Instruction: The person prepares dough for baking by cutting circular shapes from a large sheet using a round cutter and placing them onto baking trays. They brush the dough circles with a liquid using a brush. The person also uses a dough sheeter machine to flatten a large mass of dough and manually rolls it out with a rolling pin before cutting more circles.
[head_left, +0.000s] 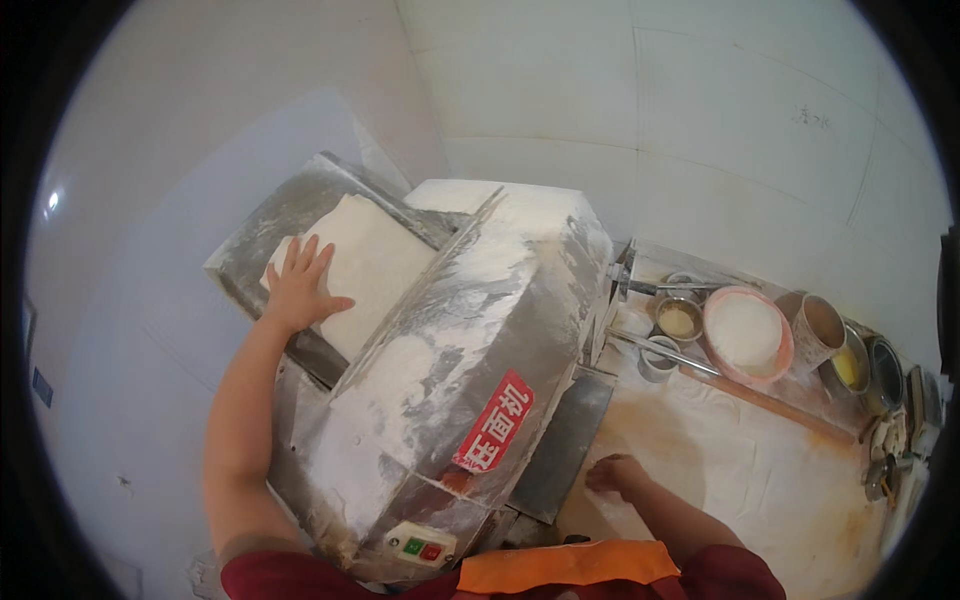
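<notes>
My left hand (301, 289) lies flat on a folded sheet of pale dough (379, 259), its fingers spread. The dough rests on the metal feed tray (251, 236) of a dough sheeter (450, 352), and its right edge meets the floury steel housing. To the right of the machine, my right hand (619, 476) is low over the floured worktop (720, 457), close to the dark outlet plate (566, 442). Its fingers are curled and their undersides are hidden, so whatever may be in them cannot be seen.
Green and red push buttons (422, 550) sit on the machine's near end. Along the wall are a pink bowl of white powder (746, 330), small cups (679, 319), a tilted container (821, 326) and a bowl with yellow contents (847, 367). A wooden rolling pin (772, 405) lies before them.
</notes>
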